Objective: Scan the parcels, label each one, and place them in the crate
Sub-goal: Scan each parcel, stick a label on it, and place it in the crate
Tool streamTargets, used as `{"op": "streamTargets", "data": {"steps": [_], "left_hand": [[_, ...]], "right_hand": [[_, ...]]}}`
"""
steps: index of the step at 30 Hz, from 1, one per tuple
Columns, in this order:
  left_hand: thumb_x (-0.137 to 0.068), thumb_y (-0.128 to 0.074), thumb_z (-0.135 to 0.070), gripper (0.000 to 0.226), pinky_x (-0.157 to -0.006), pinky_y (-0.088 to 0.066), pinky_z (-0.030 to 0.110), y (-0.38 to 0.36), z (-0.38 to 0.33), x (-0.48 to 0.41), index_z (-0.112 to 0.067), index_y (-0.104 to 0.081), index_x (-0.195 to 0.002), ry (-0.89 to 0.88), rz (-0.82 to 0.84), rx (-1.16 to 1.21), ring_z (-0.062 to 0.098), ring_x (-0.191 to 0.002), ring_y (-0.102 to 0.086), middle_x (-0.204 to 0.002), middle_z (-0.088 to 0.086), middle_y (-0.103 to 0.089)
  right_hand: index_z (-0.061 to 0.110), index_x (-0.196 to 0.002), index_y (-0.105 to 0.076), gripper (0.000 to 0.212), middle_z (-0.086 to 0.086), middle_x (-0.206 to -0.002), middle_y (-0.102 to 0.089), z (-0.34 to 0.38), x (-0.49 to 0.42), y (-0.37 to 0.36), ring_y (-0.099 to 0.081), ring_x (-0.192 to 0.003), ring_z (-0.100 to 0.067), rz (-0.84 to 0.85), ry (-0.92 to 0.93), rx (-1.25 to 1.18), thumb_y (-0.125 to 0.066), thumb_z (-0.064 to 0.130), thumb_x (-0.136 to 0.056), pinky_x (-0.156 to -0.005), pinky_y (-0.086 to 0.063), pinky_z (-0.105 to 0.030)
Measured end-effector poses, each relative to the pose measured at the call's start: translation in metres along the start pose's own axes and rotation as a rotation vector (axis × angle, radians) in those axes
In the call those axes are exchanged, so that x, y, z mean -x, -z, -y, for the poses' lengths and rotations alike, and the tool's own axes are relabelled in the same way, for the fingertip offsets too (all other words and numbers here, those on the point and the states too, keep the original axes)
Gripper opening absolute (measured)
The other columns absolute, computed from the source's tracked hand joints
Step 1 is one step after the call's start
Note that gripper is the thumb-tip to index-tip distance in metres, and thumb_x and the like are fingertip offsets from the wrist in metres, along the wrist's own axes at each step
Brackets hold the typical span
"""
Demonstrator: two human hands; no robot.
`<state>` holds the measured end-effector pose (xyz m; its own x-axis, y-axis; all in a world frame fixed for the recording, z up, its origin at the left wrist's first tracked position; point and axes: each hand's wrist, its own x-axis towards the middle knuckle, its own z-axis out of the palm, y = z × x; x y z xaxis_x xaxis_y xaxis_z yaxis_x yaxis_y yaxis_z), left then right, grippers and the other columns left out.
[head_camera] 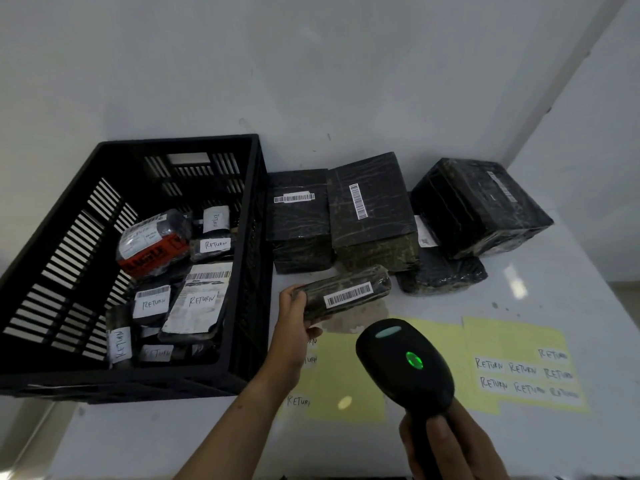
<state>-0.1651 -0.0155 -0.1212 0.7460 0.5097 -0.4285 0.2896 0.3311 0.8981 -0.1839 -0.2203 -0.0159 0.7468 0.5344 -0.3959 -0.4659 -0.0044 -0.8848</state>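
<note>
Black shrink-wrap everywhere on this one. The person's left hand (294,308) has fingers and thumb curled round one end of a long, narrow parcel (346,294). It's held just to the right of the crate (180,142), in front of the row of boxes, with its white barcode sticker (349,295) facing up. Can't tell whether the far end touches the table (554,292) or not. The right hand (450,448) is wrapped tight round the handle of a black scanner (401,358). The scanner's head sits near the barcode, a bit below and right of it, and a green light (414,361) glows on top.

The crate is black plastic with slotted walls and sits on the left of the table. It holds a pile of wrapped parcels, most showing a white handwritten RETURN label, and one packet (152,244) has red tape across it.

Right beside the crate stands a small box (298,216), touching a taller box (370,209), both with barcodes. Further right, a big box (481,206) sits tilted on top of a flat pouch (446,277).

Two yellow sheets lie on the table near the hands. The left sheet (346,372) has a few RETURN stickers at its left edge, and the right sheet (526,337) carries rows of RETURN stickers (519,375).
</note>
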Motion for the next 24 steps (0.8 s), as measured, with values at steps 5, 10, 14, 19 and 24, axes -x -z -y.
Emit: {"op": "streamTargets", "data": {"steps": [5, 10, 14, 19, 24], "left_hand": [[-0.112, -0.031, -0.03, 0.022, -0.075, -0.043, 0.035, 0.002, 0.001, -0.001, -0.03, -0.053, -0.114, -0.016, -0.006, 0.007, 0.025, -0.1, -0.06, -0.119, 0.006, -0.062], [-0.111, -0.033, -0.03, 0.022, -0.076, -0.044, 0.035, 0.004, 0.004, -0.001, -0.032, -0.055, -0.115, -0.035, -0.026, 0.011, 0.021, -0.094, -0.05, -0.114, 0.003, -0.053], [-0.111, -0.034, -0.03, 0.021, -0.075, -0.044, 0.035, 0.005, 0.006, -0.002, -0.033, -0.055, -0.114, -0.036, -0.037, 0.011, 0.023, -0.096, -0.051, -0.115, 0.005, -0.053], [-0.112, -0.033, -0.031, 0.022, -0.07, -0.043, 0.033, 0.007, 0.009, -0.005, -0.034, -0.055, -0.113, -0.022, -0.047, 0.016, 0.046, -0.12, -0.056, -0.126, 0.011, -0.058], [-0.112, -0.03, -0.032, 0.022, -0.072, -0.042, 0.034, 0.007, 0.004, -0.005, -0.031, -0.052, -0.113, -0.025, -0.044, 0.02, 0.035, -0.111, -0.064, -0.126, 0.012, -0.065]], "right_hand": [[0.035, -0.085, -0.076, 0.075, -0.02, -0.061, -0.058, -0.025, 0.015, 0.012, -0.055, -0.051, -0.021, -0.095, 0.123, 0.085, -0.075, 0.089, -0.032, -0.05, -0.042, -0.02], [0.044, -0.087, -0.075, 0.072, -0.021, -0.062, -0.059, -0.032, 0.012, 0.013, -0.058, -0.055, -0.024, -0.138, 0.137, 0.058, -0.073, 0.091, -0.032, -0.056, -0.045, -0.022], [0.044, -0.084, -0.076, 0.069, -0.02, -0.061, -0.058, -0.035, 0.013, 0.013, -0.057, -0.056, -0.025, -0.123, 0.152, 0.026, -0.077, 0.087, -0.031, -0.056, -0.045, -0.023], [0.035, -0.073, -0.08, 0.07, -0.034, -0.072, -0.054, -0.03, 0.019, 0.007, -0.051, -0.078, -0.038, -0.147, 0.092, -0.143, -0.091, 0.068, -0.012, -0.056, -0.048, -0.028], [0.041, -0.083, -0.079, 0.072, -0.025, -0.063, -0.055, -0.033, 0.016, 0.011, -0.053, -0.068, -0.032, -0.14, 0.107, -0.086, -0.087, 0.077, -0.021, -0.054, -0.045, -0.026]]}}
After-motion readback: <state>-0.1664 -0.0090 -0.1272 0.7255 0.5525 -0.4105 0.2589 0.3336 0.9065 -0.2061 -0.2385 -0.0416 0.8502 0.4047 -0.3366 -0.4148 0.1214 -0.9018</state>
